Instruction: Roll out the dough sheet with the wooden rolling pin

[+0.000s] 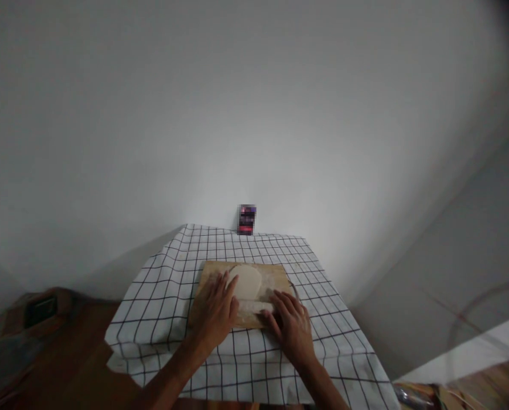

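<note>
A flat round of pale dough [248, 282] lies on a wooden board [211, 266] dusted with white flour. Across the dough's near side runs a pale, bar-like roll [254, 307]; whether it is a floured rolling pin or a folded edge of dough, I cannot tell. My left hand [218, 307] rests on the left part of the board, its fingers stretched forward and apart, touching the dough's left edge. At the roll's right end, my right hand [292, 324] lies palm down with fingers spread and thumb apart. What is under both palms is hidden.
A white cloth with black checks [151, 307] covers the table under the board. A small dark, pixelated upright object [246, 220] stands at the back against the white wall [245, 114]. An open box [40, 310] sits low on the left; blurred items [416, 394] lie at lower right.
</note>
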Demonstrator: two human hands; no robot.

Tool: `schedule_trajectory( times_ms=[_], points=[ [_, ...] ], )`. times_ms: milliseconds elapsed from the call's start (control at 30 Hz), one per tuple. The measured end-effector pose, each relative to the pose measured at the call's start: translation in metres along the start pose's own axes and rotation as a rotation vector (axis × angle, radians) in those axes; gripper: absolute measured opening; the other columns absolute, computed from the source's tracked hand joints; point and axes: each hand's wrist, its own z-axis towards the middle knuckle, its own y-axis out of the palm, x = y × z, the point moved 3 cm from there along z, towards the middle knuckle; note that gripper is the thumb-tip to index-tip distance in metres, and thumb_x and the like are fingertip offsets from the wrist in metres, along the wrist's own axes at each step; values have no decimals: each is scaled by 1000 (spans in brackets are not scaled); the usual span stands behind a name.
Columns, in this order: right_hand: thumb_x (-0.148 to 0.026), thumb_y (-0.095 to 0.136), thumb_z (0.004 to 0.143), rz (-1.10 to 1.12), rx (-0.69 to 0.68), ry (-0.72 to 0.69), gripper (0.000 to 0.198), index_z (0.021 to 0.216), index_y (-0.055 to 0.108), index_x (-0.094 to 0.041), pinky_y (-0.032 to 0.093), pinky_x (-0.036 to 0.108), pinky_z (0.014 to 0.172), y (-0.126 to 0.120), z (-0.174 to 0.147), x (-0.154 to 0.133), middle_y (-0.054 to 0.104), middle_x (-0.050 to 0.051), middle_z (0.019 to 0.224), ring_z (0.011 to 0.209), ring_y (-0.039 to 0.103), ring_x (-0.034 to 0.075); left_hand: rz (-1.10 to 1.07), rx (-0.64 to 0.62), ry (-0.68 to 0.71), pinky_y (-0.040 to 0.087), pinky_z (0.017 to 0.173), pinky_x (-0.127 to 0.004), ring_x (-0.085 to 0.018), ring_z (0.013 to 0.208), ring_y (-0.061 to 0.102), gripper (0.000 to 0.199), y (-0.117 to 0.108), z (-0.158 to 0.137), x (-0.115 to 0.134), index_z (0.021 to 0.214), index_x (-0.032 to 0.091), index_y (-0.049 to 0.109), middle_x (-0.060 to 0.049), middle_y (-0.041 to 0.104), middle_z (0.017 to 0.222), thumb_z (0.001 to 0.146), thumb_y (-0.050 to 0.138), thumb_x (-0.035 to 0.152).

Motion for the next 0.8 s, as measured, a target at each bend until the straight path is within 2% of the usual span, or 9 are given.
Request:
schedule_trajectory(
  times_ms=[133,233,333,433,500,567,700,800],
  points=[
    [-56,67,111,-44,-8,-22,33,120,79,-26,50,42,98,-9,12,-4,80,9,120,112,70,28,58,18,-39,49,133,-63,-37,163,53,56,11,1,-10,164,18,58,-17,59,173,110,44,24],
    [-52,72,109,-38,-108,-78,27,117,80,-27,51,40,97,-20,40,-9,79,8,117,111,71,27,67,59,-21,49,133,-61,-34,161,55,57,10,12,-19,163,20,59,-15,64,169,108,44,20],
    [-54,68,111,-33,-257,-56,30,116,81,-27,54,39,100,-21,65,-14,80,7,119,113,74,26,84,76,-44,48,133,-61,-33,158,58,57,3,27,-27,157,22,64,-13,71,161,104,45,16],
    [-51,56,116,-105,-352,3,36,121,81,-27,55,43,111,-8,75,-15,79,11,138,127,73,28,119,39,-82,46,132,-62,-34,157,57,54,-2,40,-29,151,23,69,-12,73,158,102,48,15],
    [-48,50,117,-173,-338,27,40,132,80,-26,50,51,122,3,77,-13,67,14,163,151,60,34,129,18,-80,44,132,-62,-35,157,55,52,-5,44,-26,149,24,70,-11,73,158,102,49,17],
    [-45,45,118,-203,-338,51,45,146,75,-25,43,56,130,12,81,-10,52,14,178,166,44,36,124,12,-66,44,132,-61,-34,156,55,49,-9,47,-21,148,24,70,-11,73,157,104,49,19],
    [-39,40,118,-164,-460,71,49,151,73,-24,37,54,136,24,102,-4,49,13,180,169,41,33,93,-29,-36,45,129,-54,-31,141,64,43,-15,58,-18,141,24,72,-11,78,144,105,49,19],
    [-36,38,118,-134,-512,79,51,156,70,-25,35,53,137,31,125,-1,52,11,178,169,41,32,109,-97,-85,48,125,-52,-31,137,67,40,-13,74,-24,139,25,73,-11,79,142,105,53,22]
  ],
)
